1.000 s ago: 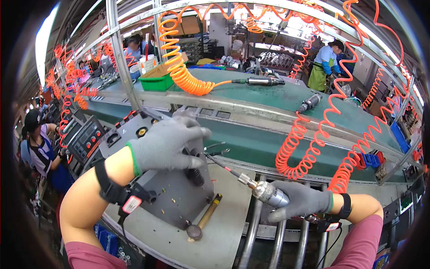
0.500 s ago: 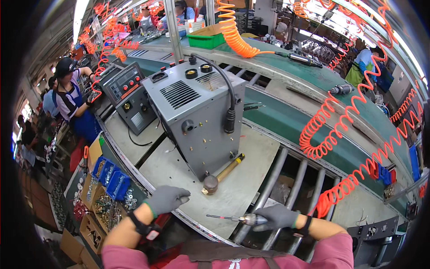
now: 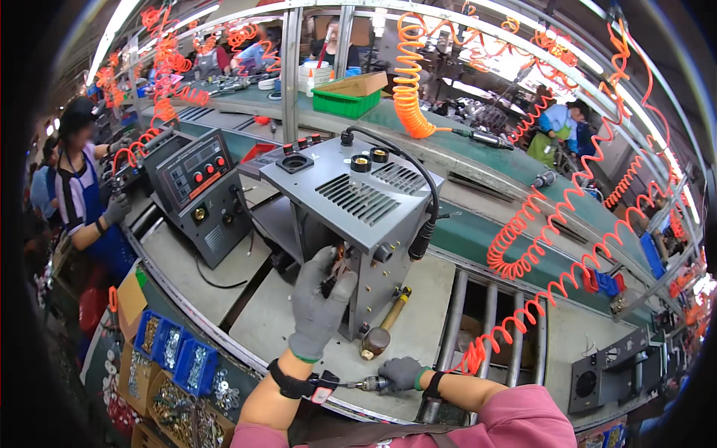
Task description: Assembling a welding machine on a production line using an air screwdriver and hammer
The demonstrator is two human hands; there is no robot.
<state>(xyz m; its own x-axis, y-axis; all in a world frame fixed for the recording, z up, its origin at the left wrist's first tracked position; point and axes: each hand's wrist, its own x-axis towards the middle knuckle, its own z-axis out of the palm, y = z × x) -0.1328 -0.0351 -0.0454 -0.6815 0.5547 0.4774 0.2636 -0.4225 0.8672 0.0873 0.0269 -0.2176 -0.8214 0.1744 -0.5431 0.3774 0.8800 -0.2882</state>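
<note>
A grey metal machine box (image 3: 358, 216) with vent slots and a black cable (image 3: 427, 209) stands on the workbench (image 3: 284, 328). My left hand (image 3: 320, 299), in a grey glove, presses against the box's near left corner, fingers around wires there. My right hand (image 3: 399, 373), also gloved, grips a pneumatic screwdriver (image 3: 364, 384) low by the bench's front edge, its bit pointing left. A small hammer (image 3: 385, 328) with a wooden handle lies on the bench beside the box, just above my right hand.
A second grey box with red knobs (image 3: 198, 190) stands to the left. Blue bins of screws (image 3: 175, 351) hang below the bench edge. Orange coiled air hoses (image 3: 553, 261) run to the right. Metal rollers (image 3: 485, 313) lie right of the bench. A person in a blue apron (image 3: 86, 201) works at left.
My left hand has risen from the bench edge onto the box's near corner. My right hand stays low with the screwdriver. The view has tilted up, bringing the box closer.
</note>
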